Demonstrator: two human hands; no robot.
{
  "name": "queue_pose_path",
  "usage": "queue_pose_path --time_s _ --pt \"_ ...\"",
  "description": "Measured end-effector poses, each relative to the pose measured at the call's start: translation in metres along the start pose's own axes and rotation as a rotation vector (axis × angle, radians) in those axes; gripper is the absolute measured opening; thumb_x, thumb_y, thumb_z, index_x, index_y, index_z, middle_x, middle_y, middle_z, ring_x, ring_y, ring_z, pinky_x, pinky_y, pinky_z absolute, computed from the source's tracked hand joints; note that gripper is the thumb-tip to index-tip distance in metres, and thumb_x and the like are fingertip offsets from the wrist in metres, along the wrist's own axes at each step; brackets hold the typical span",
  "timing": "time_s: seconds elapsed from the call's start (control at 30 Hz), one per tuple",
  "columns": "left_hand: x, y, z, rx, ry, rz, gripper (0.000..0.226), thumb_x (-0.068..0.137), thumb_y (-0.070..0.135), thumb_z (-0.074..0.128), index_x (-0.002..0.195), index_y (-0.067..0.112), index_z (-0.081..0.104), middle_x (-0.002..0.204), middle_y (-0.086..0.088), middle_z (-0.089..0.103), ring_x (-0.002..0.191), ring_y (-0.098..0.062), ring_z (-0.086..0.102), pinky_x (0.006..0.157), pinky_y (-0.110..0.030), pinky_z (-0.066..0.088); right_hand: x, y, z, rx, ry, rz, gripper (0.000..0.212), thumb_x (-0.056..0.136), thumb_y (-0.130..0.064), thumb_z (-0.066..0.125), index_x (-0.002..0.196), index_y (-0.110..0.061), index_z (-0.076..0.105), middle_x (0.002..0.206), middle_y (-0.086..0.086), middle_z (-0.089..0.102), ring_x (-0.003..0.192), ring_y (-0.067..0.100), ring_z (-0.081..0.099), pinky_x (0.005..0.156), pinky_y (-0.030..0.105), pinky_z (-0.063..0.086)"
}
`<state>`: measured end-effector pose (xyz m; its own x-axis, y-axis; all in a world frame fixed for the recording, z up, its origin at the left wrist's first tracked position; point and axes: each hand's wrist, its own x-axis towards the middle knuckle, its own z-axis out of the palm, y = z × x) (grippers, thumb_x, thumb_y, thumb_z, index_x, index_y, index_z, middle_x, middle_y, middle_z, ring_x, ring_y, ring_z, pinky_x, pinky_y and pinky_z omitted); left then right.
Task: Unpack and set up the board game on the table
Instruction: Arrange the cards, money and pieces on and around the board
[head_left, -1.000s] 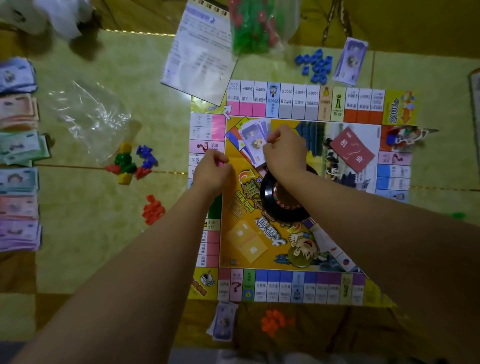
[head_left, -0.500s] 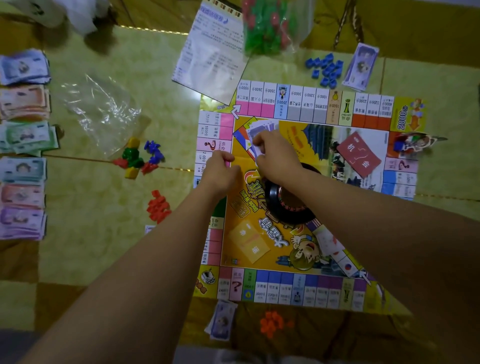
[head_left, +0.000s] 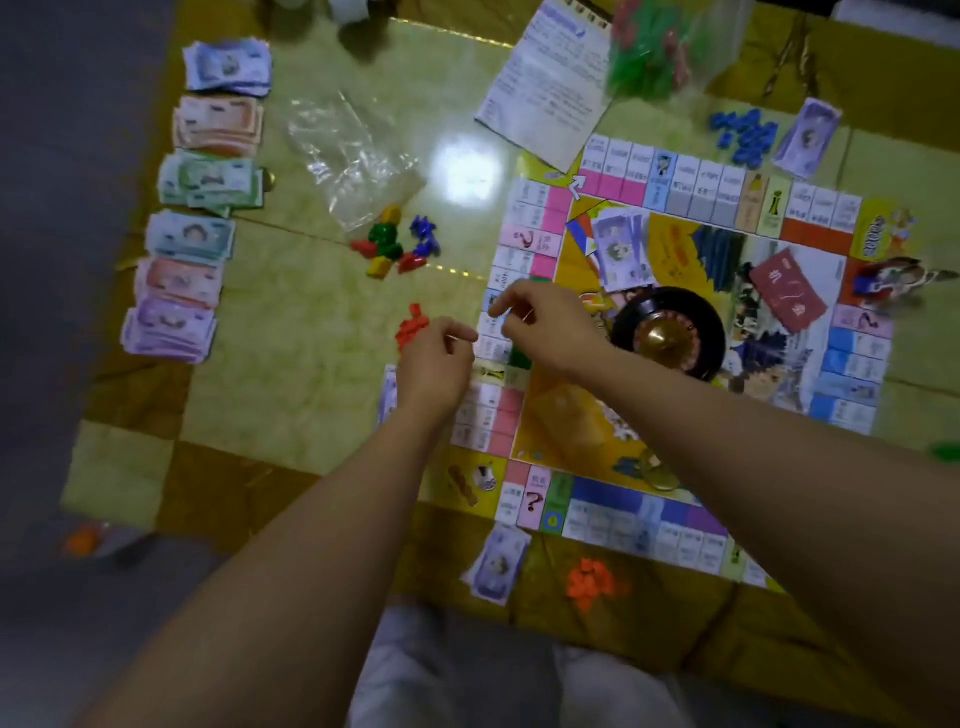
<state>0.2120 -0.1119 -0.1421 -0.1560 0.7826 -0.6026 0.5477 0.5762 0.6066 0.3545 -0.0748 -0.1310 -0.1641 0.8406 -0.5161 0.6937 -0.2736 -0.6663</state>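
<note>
The game board (head_left: 675, 535) lies flat on the table, with a black spinner wheel (head_left: 667, 332) at its centre. A loose stack of purple cards (head_left: 621, 247) sits on the board's upper left, and a red card (head_left: 787, 291) lies to the right. My left hand (head_left: 436, 364) hovers at the board's left edge with thumb pressed to forefinger. My right hand (head_left: 550, 327) is beside it over the left column of squares, also pinching. A thin pale band shows at both pinches, blurred.
Several stacks of play money (head_left: 195, 239) line the table's left side. Coloured tokens (head_left: 395, 244), red houses (head_left: 410, 325), an empty plastic bag (head_left: 353, 150), a rules sheet (head_left: 550, 88), blue houses (head_left: 743, 135) and orange houses (head_left: 589, 582) surround the board.
Both hands left the purple card stack and drew back left toward the board's edge. The cards now lie uncovered on the board. The camera swung left.
</note>
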Motion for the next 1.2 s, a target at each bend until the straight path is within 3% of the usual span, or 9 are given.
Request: queue_pose_path --time_s 0.13,0.27,0.37,0.47,0.67,0.83,0.97,1.07,1.2 --pt "-0.018 -0.054 -0.064 0.060 0.114 -0.032 0.018 0.087 0.011 0.050 0.091 0.023 0.063 0.079 0.002 0.062 0.072 -0.020 0.056 0.064 -0.029 0.039 -0.015 -0.052 0.078 0.068 -0.029 -0.044 0.023 0.084 -0.006 0.055 0.099 -0.016 0.069 0.094 0.007 0.070 0.080 0.019 0.060 0.079 0.036 0.049" --pt "-0.026 -0.136 -0.140 0.304 0.239 -0.030 0.024 0.085 0.010 0.053 0.107 0.013 0.062 0.104 -0.012 0.059 0.101 -0.030 0.054 0.082 -0.037 0.039 -0.023 -0.100 0.168 0.058 -0.078 -0.131 0.035 0.085 -0.006 0.055 0.118 -0.017 0.062 0.115 0.004 0.061 0.082 0.018 0.058 0.084 0.036 0.048" --pt "-0.029 -0.194 -0.186 0.418 0.208 -0.046 0.037 0.086 0.010 0.056 0.123 0.009 0.055 0.120 -0.018 0.054 0.113 -0.036 0.048 0.094 -0.041 0.036 -0.025 -0.123 0.229 -0.018 -0.194 -0.186 0.042 0.090 -0.011 0.056 0.131 -0.015 0.053 0.139 0.008 0.046 0.108 0.025 0.057 0.095 0.037 0.044" --pt "-0.024 -0.235 -0.216 0.482 0.110 0.005 0.051 0.085 0.011 0.056 0.135 0.007 0.047 0.133 -0.015 0.050 0.118 -0.036 0.046 0.098 -0.042 0.035 -0.022 -0.140 0.267 -0.171 -0.221 -0.123 0.051 0.089 -0.011 0.053 0.139 -0.014 0.045 0.149 0.008 0.034 0.128 0.028 0.045 0.102 0.037 0.041" --pt "-0.006 -0.250 -0.241 0.424 0.047 0.079 0.044 0.089 0.011 0.052 0.133 0.011 0.052 0.131 -0.011 0.049 0.118 -0.030 0.046 0.094 -0.039 0.040 -0.009 -0.163 0.279 -0.413 -0.104 -0.047 0.032 0.088 -0.016 0.053 0.120 -0.012 0.056 0.126 0.010 0.042 0.097 0.036 0.058 0.076 0.045 0.051" --pt "0.035 -0.240 -0.263 0.239 0.143 0.026 0.029 0.087 0.011 0.052 0.114 0.013 0.061 0.116 -0.009 0.060 0.102 -0.027 0.058 0.081 -0.037 0.047 0.037 -0.191 0.278 -0.349 -0.107 -0.110 0.048 0.090 -0.017 0.053 0.137 -0.023 0.044 0.117 0.011 0.049 0.097 0.032 0.058 0.078 0.043 0.050" --pt "0.070 -0.225 -0.285 0.213 0.298 -0.030 0.038 0.089 0.012 0.052 0.126 0.009 0.050 0.127 -0.015 0.048 0.112 -0.032 0.051 0.092 -0.038 0.039 0.079 -0.215 0.288 -0.387 -0.146 -0.223 0.059 0.092 -0.020 0.052 0.147 -0.027 0.033 0.124 0.013 0.046 0.103 0.033 0.055 0.077 0.041 0.049" --pt "0.091 -0.221 -0.289 0.250 0.283 -0.099 0.052 0.091 0.019 0.054 0.140 0.009 0.040 0.137 -0.018 0.039 0.125 -0.035 0.041 0.101 -0.037 0.036 0.097 -0.219 0.297 -0.428 -0.186 -0.229 0.060 0.092 -0.021 0.053 0.148 -0.025 0.032 0.129 0.013 0.045 0.111 0.034 0.052 0.083 0.040 0.048" --pt "0.098 -0.217 -0.278 0.219 0.303 -0.152 0.048 0.089 0.020 0.057 0.135 0.009 0.045 0.135 -0.016 0.041 0.124 -0.033 0.041 0.103 -0.037 0.035 0.100 -0.217 0.302 -0.462 -0.189 -0.255 0.059 0.090 -0.017 0.051 0.146 -0.022 0.033 0.124 0.013 0.046 0.107 0.035 0.052 0.070 0.035 0.038"
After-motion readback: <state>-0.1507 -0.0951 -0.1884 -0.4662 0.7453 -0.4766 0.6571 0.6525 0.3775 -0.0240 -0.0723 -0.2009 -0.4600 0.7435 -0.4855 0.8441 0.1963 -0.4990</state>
